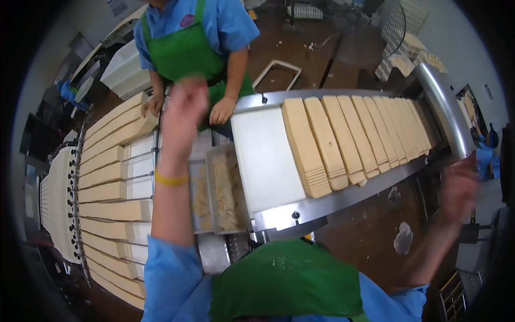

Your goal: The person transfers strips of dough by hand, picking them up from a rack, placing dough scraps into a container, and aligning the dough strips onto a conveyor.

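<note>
My left hand (186,104) is raised in front of the co-worker's green apron, its fingers smeared by motion; a yellow band circles the wrist. My right hand (460,185), also blurred, is out at the right beside the metal end of the conveyor. Nothing can be made out in either hand. Between my arms, pale yellow slabs (330,142) stand in a leaning row on the conveyor, with a bare white board (265,155) at their left end. More long pale strips (107,209) lie side by side on the rack at the left.
A co-worker in a blue shirt and green apron (185,53) stands across from me, hands low near the strips and conveyor. Trays of crumbly scraps (228,188) sit between rack and conveyor. A white frame (277,75) lies on the floor; a fan (394,32) stands beyond.
</note>
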### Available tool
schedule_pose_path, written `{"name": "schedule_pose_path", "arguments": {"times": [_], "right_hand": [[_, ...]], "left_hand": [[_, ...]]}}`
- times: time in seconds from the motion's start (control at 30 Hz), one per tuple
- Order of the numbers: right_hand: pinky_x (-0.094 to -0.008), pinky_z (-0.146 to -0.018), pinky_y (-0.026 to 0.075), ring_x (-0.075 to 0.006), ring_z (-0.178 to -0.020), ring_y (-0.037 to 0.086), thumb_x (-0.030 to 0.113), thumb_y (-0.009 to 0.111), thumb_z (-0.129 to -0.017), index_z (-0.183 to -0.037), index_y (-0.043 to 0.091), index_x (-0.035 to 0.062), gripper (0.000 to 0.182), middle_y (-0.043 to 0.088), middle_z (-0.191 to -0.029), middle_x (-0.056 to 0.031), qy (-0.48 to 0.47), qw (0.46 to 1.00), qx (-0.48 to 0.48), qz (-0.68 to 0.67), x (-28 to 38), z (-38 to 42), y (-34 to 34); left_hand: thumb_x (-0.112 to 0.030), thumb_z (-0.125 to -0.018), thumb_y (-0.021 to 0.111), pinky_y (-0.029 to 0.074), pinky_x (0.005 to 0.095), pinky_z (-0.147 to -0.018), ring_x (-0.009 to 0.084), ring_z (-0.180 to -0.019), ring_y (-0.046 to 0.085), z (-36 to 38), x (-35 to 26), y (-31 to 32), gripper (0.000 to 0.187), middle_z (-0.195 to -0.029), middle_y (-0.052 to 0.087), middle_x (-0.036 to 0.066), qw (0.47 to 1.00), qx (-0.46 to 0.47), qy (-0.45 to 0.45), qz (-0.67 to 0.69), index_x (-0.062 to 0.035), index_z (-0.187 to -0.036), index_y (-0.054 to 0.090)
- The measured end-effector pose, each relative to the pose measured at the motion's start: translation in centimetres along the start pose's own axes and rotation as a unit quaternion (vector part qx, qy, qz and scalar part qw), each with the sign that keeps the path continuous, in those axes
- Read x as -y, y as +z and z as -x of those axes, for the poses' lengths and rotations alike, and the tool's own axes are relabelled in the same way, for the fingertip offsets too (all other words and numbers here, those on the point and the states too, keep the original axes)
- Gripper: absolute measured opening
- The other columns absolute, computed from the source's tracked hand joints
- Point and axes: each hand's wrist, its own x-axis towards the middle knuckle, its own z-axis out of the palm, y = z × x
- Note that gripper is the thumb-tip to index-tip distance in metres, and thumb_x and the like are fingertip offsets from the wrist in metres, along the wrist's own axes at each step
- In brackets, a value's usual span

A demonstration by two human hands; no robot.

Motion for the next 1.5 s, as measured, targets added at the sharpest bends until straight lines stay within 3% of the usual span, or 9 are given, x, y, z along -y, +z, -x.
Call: {"name": "schedule_pose_path", "arguments": {"times": [0.1, 0.17, 0.2, 0.3, 0.5, 0.67, 1.0, 1.17, 1.5], "right_hand": [[-0.0342, -0.09, 0.044, -0.0201, -0.09, 0.058, 0.018, 0.044, -0.096, -0.108, 0.058, -0.0009, 0.027, 0.06, -0.096, -0.016, -0.304, 0.941, 0.151, -0.011, 12.8, -5.7, -6.5], [-0.0325, -0.084, 0.045, -0.019, -0.087, 0.057, 0.021, 0.039, -0.097, -0.101, 0.059, -0.0005, 0.029, 0.06, -0.092, -0.01, -0.412, 0.845, -0.044, 0.339, 3.2, -1.6, -2.0], [-0.0314, -0.081, 0.047, -0.0186, -0.089, 0.058, 0.02, 0.043, -0.096, -0.102, 0.059, 0.001, 0.026, 0.061, -0.093, -0.0073, -0.127, 0.957, -0.043, 0.257, -2.8, 0.3, -2.8], [-0.0296, -0.081, 0.05, -0.016, -0.089, 0.061, 0.012, 0.058, -0.092, -0.117, 0.057, 0.0017, 0.028, 0.063, -0.099, -0.008, 0.321, 0.77, 0.266, 0.482, -21.5, 4.6, -9.3], [-0.0315, -0.084, 0.05, -0.0194, -0.093, 0.061, 0.002, 0.055, -0.091, -0.145, 0.019, 0.0099, 0.065, 0.059, -0.103, -0.0149, 0.517, 0.816, 0.237, 0.104, -33.5, 11.1, -6.4], [-0.0328, -0.088, 0.048, -0.0199, -0.095, 0.061, -0.002, 0.055, -0.09, -0.147, 0.009, 0.0087, 0.074, 0.059, -0.107, -0.0148, 0.512, 0.828, 0.225, -0.037, -36.1, 13.5, -5.5], [-0.0264, -0.084, 0.046, -0.0121, -0.101, 0.054, 0.009, 0.066, -0.085, -0.147, 0.015, 0.0058, 0.08, 0.057, -0.115, -0.0094, 0.498, 0.748, 0.383, 0.215, -36.2, 11.2, -2.8], [-0.0393, -0.087, 0.047, -0.0286, -0.106, 0.054, 0.024, 0.08, -0.071, -0.138, 0.029, 0.0039, 0.087, 0.056, -0.114, -0.0189, 0.328, 0.677, 0.513, 0.414, -34.9, 9.6, 2.7], [-0.0431, -0.091, 0.045, -0.0378, -0.109, 0.05, 0.016, 0.085, -0.059, -0.132, 0.034, 0.0011, 0.09, 0.049, -0.12, -0.0235, 0.059, 0.663, 0.587, 0.461, -36.8, 13.6, 3.2]], "left_hand": [[-0.012, -0.094, 0.047, 0.044, 0.0315, -0.089, 0.0164, -0.098, 0.056, -3.1, -4.0, 11.1, 0.022, -0.105, 0.058, 0.007, 0.969, 0.035, 0.217, 0.112, -0.0046, -0.113, 0.054], [-0.013, -0.09, 0.051, 0.045, 0.033, -0.089, 0.0196, -0.098, 0.056, 1.1, -2.1, 21.4, 0.021, -0.103, 0.059, 0.008, 0.937, 0.242, 0.232, 0.1, -0.0053, -0.109, 0.057], [-0.013, -0.089, 0.053, 0.045, 0.0337, -0.089, 0.0212, -0.098, 0.057, 3.4, -0.3, 25.3, 0.02, -0.103, 0.06, 0.009, 0.9, 0.372, 0.213, 0.08, -0.0057, -0.107, 0.058], [-0.014, -0.083, 0.059, 0.045, 0.036, -0.089, 0.026, -0.098, 0.058, 4.9, 8.4, 28.8, 0.019, -0.101, 0.062, 0.012, 0.851, 0.517, 0.088, -0.002, -0.0067, -0.1, 0.063], [-0.008, -0.074, 0.058, 0.046, 0.045, -0.079, 0.0356, -0.086, 0.058, -3.3, 23.3, 23.4, 0.016, -0.086, 0.063, 0.017, 0.934, 0.165, 0.088, -0.305, -0.0007, -0.087, 0.065], [-0.027, -0.073, 0.069, 0.039, 0.0443, -0.094, 0.033, -0.107, 0.05, -7.0, 28.0, 24.8, 0.047, -0.109, 0.056, 0.017, 0.883, 0.176, 0.057, -0.432, 0.0016, -0.108, 0.057], [-0.048, -0.073, 0.064, 0.022, 0.0462, -0.109, 0.0317, -0.12, 0.041, -3.6, 26.3, 17.8, 0.068, -0.116, 0.052, 0.018, 0.801, 0.112, -0.133, -0.573, 0.0012, -0.118, 0.053], [-0.06, -0.067, 0.069, 0.034, 0.0458, -0.102, 0.0345, -0.112, 0.049, 2.0, 21.7, 5.8, 0.072, -0.108, 0.059, 0.021, 0.761, 0.021, -0.335, -0.555, -0.0006, -0.107, 0.061], [-0.047, -0.067, 0.081, 0.05, 0.0394, -0.081, 0.0341, -0.093, 0.063, 19.8, 18.8, -2.8, 0.068, -0.1, 0.064, 0.019, 0.891, -0.21, -0.266, -0.302, 0.0007, -0.109, 0.056]]}}
